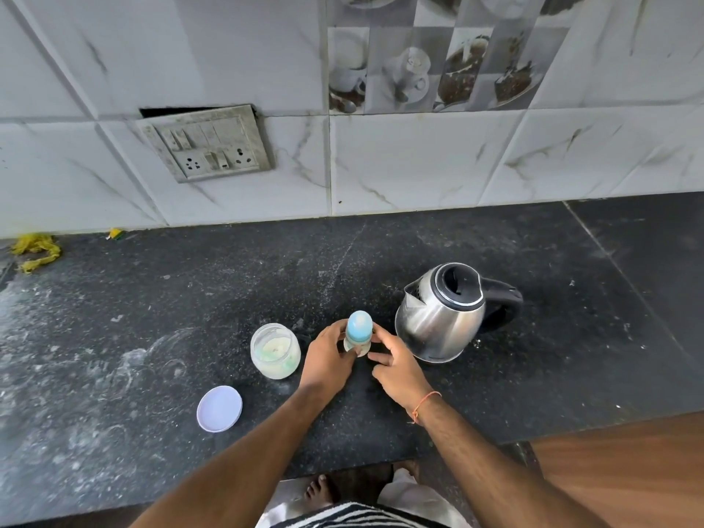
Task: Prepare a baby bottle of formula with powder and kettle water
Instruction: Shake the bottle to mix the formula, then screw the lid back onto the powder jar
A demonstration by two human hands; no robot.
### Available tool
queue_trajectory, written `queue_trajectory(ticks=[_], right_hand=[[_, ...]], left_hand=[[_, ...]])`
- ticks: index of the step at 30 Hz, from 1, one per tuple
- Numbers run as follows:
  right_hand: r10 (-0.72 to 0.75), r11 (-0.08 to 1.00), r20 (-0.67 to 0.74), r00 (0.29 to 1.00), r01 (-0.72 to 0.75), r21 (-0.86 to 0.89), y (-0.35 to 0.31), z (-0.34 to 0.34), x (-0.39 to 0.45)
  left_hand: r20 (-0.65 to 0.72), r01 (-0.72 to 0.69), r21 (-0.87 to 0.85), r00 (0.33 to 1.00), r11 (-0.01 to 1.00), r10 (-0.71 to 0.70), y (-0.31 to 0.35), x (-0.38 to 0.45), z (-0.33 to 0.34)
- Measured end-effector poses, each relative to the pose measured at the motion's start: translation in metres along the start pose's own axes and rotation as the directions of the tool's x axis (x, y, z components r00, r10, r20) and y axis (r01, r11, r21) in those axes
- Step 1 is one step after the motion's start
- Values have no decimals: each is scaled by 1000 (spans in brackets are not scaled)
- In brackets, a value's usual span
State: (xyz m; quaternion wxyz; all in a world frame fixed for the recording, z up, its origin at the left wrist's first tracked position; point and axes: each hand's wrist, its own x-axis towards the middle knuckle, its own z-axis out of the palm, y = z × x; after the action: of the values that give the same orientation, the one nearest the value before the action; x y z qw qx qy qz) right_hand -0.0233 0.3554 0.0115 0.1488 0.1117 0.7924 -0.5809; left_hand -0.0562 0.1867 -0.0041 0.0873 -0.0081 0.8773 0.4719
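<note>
A baby bottle (358, 331) with a pale blue cap stands upright on the dark counter (190, 299). My left hand (328, 360) grips its body from the left, fingers curled round it. My right hand (396, 365) touches the bottle's right side with thumb and forefinger, pinching near the collar. Left of the bottle sits an open clear jar (275, 350) with whitish powder inside. Its white lid (220, 408) lies flat nearer the counter's front. A steel kettle (442, 318) with a black handle stands just right of the bottle, its lid open.
A tiled wall with a switch and socket plate (207, 142) rises behind the counter. Yellow scraps (36, 251) lie at the far left by the wall. White powder dusts the counter's left part. The counter's front edge runs past my forearms; my bare foot shows below.
</note>
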Motion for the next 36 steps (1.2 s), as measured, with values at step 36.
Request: queue_trajectory(ticks=[36], right_hand=[[-143, 956, 294, 945, 209, -205, 19, 73, -59]], left_hand=[[-220, 260, 319, 955, 911, -196, -83, -163, -108]])
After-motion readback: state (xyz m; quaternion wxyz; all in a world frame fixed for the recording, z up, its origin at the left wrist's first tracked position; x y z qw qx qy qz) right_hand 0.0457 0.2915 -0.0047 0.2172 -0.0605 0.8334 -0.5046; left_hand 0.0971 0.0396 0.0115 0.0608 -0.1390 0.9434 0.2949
